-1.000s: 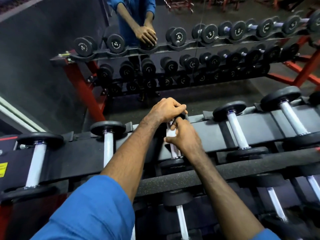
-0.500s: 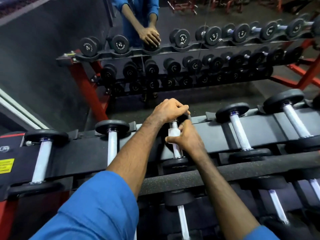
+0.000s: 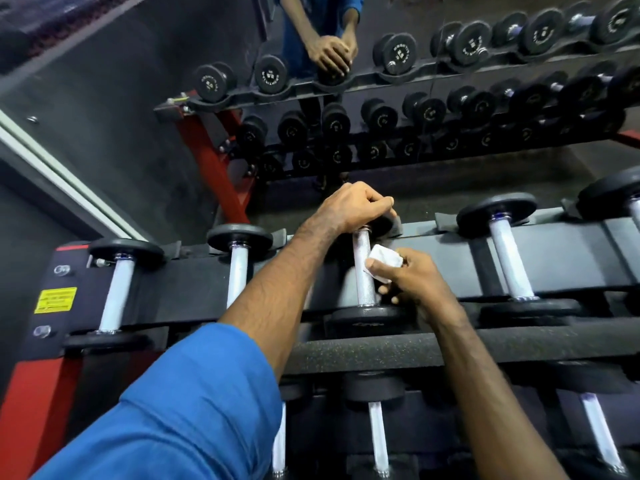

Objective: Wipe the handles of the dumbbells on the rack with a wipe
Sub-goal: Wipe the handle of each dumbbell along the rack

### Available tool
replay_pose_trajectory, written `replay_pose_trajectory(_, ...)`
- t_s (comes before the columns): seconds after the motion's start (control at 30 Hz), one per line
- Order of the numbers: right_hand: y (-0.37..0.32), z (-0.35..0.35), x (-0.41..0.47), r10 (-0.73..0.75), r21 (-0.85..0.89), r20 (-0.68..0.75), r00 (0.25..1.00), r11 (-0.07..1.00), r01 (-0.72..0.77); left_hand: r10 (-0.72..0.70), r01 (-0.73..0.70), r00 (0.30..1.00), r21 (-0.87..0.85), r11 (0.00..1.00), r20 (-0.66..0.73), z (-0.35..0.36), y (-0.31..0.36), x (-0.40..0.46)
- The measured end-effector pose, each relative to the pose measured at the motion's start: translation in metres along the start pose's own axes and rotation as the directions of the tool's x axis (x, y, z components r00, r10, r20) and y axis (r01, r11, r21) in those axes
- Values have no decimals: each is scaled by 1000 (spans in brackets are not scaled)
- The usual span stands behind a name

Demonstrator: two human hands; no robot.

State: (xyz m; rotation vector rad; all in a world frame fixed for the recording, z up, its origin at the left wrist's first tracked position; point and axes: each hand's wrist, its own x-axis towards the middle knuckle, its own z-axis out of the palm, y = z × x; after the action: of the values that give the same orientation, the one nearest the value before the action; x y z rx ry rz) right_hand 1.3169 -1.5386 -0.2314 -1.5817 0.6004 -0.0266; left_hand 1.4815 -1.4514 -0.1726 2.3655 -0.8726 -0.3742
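The top shelf of the dumbbell rack (image 3: 194, 289) carries a row of black dumbbells with silver handles. My left hand (image 3: 353, 207) grips the far black head of the middle dumbbell. Its knurled silver handle (image 3: 363, 271) is bare and in full view. My right hand (image 3: 412, 282) pinches a folded white wipe (image 3: 384, 263) just to the right of that handle, touching its side. The dumbbell's near head (image 3: 367, 318) rests in the rack's front cradle.
Neighbouring dumbbells sit left (image 3: 239, 268) and right (image 3: 509, 265) on the same shelf, more on the lower shelf (image 3: 379, 438). A padded speckled bar (image 3: 519, 344) runs across the rack's front. A wall mirror (image 3: 346, 81) ahead reflects the rack and my hands.
My right hand has come off the handle and moved to its right side with the wipe, uncovering the silver grip. My left hand stays on the far head.
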Motion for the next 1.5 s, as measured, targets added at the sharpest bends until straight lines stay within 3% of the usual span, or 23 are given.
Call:
replay_pose_trajectory(0.23,-7,-8,-25,-155,22,-67,986,987,157,-46,46,999,23,999,-7,-2,4,-5)
replay_pose_trajectory(0.33,-22,-5,-42,-246,6,-58,968,969,247,-24,-2,991,-197,980,-132,-8,-2,-17)
replay_pose_trajectory(0.4,-29,2,-52,-298,-21,-39,954,954,298,-26,-33,969,-231,972,-247,-23,-14,-25)
replay_pose_trajectory(0.47,-33,17,-63,-344,-39,-9,939,938,344,-13,-18,956,-104,994,-294,-46,-33,-37)
replay_pose_trajectory(0.6,-36,65,-74,-361,28,79,929,932,360,-47,84,978,176,981,-204,-93,-84,-67)
replay_pose_trajectory(0.83,-27,171,-70,-164,144,173,971,980,140,-68,73,997,281,957,-25,-116,-156,-90)
replay_pose_trajectory(1.0,-24,215,-49,-74,-37,57,996,996,76,18,-60,986,254,965,164,-122,-160,-79)
replay_pose_trajectory(1.17,-16,236,-45,-83,-107,-15,996,991,81,10,-37,993,227,973,117,-119,-169,-77)
replay_pose_trajectory(1.33,-11,249,-49,-245,-331,-216,945,929,165,39,-56,996,235,970,77,-118,-168,-77)
replay_pose_trajectory(1.5,-26,261,-44,-420,-607,-181,889,759,235,26,-39,998,252,967,56,-117,-165,-81)
